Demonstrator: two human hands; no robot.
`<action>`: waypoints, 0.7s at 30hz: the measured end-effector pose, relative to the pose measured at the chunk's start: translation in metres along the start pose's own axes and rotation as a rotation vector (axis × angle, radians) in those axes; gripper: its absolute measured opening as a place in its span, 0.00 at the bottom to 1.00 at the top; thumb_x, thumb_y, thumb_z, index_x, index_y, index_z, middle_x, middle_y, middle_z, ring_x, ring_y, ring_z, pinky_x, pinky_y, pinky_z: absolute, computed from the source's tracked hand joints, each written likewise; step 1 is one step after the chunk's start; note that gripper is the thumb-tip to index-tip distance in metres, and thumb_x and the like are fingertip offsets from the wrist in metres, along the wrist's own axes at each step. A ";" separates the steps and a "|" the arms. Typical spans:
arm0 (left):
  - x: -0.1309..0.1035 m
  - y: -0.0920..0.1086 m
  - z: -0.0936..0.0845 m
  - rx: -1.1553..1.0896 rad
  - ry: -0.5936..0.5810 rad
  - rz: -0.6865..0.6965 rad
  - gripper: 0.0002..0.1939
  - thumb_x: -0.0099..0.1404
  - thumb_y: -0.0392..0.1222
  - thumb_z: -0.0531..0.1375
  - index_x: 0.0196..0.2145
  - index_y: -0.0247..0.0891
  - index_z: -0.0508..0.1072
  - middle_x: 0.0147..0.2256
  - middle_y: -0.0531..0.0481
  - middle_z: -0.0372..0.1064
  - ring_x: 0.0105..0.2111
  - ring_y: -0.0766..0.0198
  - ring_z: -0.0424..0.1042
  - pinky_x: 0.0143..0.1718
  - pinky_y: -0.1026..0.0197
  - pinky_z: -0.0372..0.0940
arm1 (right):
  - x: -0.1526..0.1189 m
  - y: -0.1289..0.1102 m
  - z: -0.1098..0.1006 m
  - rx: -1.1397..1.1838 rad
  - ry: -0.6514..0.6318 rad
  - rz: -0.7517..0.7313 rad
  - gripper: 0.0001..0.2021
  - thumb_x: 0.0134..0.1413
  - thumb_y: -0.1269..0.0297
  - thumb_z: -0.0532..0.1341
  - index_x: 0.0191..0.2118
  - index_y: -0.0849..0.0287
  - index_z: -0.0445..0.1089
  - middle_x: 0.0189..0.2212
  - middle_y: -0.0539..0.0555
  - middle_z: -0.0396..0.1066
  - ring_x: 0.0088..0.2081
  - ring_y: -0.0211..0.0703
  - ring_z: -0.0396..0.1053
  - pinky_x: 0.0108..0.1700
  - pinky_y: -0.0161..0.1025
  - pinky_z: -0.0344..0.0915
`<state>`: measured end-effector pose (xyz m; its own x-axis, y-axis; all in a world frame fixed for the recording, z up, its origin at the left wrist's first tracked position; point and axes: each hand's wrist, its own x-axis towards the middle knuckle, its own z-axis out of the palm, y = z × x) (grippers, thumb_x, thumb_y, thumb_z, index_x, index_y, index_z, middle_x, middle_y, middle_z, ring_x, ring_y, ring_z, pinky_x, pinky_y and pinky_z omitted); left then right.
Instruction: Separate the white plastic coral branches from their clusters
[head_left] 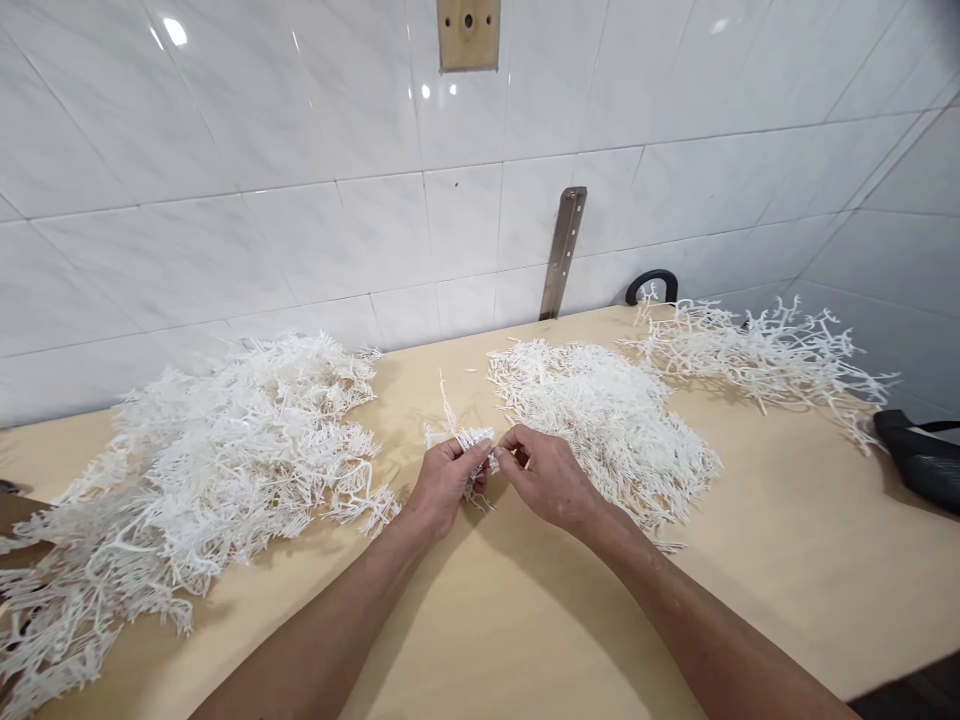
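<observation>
My left hand (pixel 444 482) is closed around a small clump of white branching plastic sprue (pixel 466 437), with thin strands sticking up and out beyond the thumb. At the clump's right end, my right hand (pixel 546 472) has thumb and forefinger pinched together. The tiny part between those fingertips is mostly hidden. Left of my hands lies a large tangled heap of white branching sprues (pixel 255 460). Just beyond my right hand spreads a flatter pile of short, thin white pieces (pixel 600 420).
Bare, stripped-looking white branches (pixel 765 350) lie at the back right of the wooden table (pixel 810 560). A black object (pixel 919 455) sits at the right edge, and a black loop handle (pixel 651 284) at the back. A metal bracket (pixel 562 255) stands against the tiled wall.
</observation>
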<state>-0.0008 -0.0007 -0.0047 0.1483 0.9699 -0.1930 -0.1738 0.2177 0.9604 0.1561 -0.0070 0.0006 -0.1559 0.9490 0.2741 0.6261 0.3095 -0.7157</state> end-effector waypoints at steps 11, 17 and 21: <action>-0.003 0.003 0.002 0.094 0.042 0.010 0.22 0.51 0.57 0.69 0.22 0.35 0.69 0.17 0.54 0.63 0.19 0.69 0.61 0.21 0.66 0.55 | 0.000 0.002 0.002 0.023 0.020 -0.025 0.06 0.58 0.68 0.57 0.35 0.56 0.72 0.29 0.49 0.75 0.29 0.40 0.69 0.32 0.36 0.62; 0.001 -0.006 0.002 0.293 0.124 0.066 0.16 0.58 0.53 0.63 0.25 0.38 0.67 0.18 0.56 0.63 0.18 0.67 0.62 0.20 0.65 0.55 | -0.001 0.009 0.006 -0.131 0.031 -0.146 0.07 0.61 0.70 0.55 0.35 0.58 0.71 0.33 0.52 0.75 0.33 0.42 0.70 0.38 0.38 0.62; 0.008 -0.013 -0.001 0.506 0.165 0.278 0.12 0.60 0.47 0.60 0.25 0.37 0.69 0.23 0.53 0.66 0.26 0.64 0.65 0.28 0.63 0.58 | -0.003 0.005 0.008 -0.277 -0.019 -0.123 0.07 0.63 0.71 0.55 0.35 0.58 0.70 0.33 0.53 0.74 0.34 0.42 0.70 0.36 0.38 0.59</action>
<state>0.0014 0.0043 -0.0191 0.0037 0.9960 0.0896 0.3065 -0.0864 0.9479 0.1540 -0.0078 -0.0092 -0.2557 0.9073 0.3338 0.7858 0.3962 -0.4748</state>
